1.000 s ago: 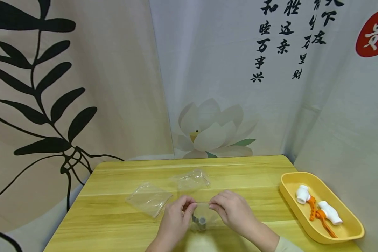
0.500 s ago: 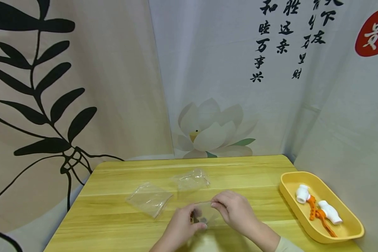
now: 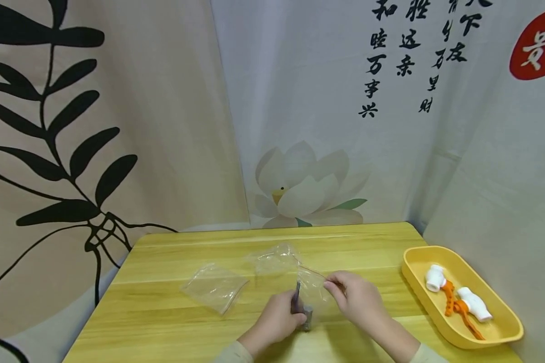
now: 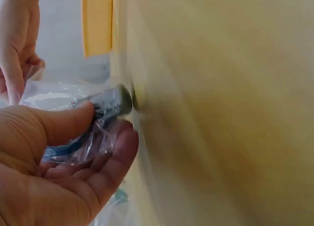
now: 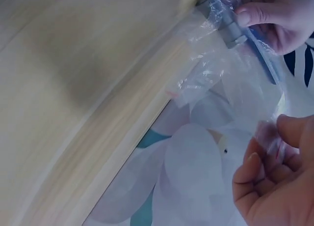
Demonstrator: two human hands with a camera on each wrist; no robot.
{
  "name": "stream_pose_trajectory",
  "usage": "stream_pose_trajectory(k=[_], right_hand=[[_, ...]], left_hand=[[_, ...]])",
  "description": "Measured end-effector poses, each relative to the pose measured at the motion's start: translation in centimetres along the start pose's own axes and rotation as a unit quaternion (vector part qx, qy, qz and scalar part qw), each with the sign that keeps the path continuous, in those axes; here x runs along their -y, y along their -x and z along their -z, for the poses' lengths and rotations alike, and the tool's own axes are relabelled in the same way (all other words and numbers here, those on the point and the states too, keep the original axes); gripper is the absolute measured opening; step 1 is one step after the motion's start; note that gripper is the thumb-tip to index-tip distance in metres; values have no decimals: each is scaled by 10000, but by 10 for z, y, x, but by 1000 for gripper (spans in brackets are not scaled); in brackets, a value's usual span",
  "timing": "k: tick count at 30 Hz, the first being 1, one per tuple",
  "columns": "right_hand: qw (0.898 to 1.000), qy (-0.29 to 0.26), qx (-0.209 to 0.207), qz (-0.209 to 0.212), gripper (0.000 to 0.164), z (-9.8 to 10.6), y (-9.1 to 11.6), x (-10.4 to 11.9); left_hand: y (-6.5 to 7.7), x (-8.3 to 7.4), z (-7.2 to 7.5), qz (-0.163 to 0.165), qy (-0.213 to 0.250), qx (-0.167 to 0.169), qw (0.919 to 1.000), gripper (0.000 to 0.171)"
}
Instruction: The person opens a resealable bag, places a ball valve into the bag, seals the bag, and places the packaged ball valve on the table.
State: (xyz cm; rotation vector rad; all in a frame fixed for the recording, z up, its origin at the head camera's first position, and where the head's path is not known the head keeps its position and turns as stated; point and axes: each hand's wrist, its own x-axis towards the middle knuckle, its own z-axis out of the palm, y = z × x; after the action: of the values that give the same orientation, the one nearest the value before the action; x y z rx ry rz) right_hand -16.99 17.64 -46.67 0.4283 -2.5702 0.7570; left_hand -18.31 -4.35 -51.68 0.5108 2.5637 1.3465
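Note:
A clear plastic zip bag (image 3: pixel 315 287) stands upright between my two hands over the table. Inside it is a grey tubular part (image 4: pixel 117 100) with a long blue-grey strip-like piece (image 5: pixel 262 56). My left hand (image 3: pixel 279 317) grips these pieces through the film, thumb on the grey tube in the left wrist view. The bag's upper right corner is pinched between thumb and fingers of my right hand (image 3: pixel 356 297). Left-hand fingers and folds of film hide some of the contents.
Two more clear bags lie on the yellow wood-grain table (image 3: pixel 172 322), one flat (image 3: pixel 215 287), one crumpled (image 3: pixel 272 257) farther back. At right, a yellow tray (image 3: pixel 504 327) holds two white parts (image 3: pixel 477 305) with orange handles (image 3: pixel 449 300). A printed curtain (image 3: pixel 186 126) hangs behind.
My left hand has left the bag's top edge and taken hold of the pieces lower down. My right hand has shifted right with its corner, and the bag's top now slants.

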Motion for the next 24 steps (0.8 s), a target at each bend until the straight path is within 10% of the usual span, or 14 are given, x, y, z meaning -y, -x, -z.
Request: stream_pose_trajectory(k=[14,24], right_hand=[[9917,-84,216,-1267,24,20,7,-26],[9964,-289,194,-768,13,15,18,-24]], left_hand=[[-66,-27,-8,945,1514,-131,9839,16],[-105,-24,-18,1380,903,-532,9849,15]])
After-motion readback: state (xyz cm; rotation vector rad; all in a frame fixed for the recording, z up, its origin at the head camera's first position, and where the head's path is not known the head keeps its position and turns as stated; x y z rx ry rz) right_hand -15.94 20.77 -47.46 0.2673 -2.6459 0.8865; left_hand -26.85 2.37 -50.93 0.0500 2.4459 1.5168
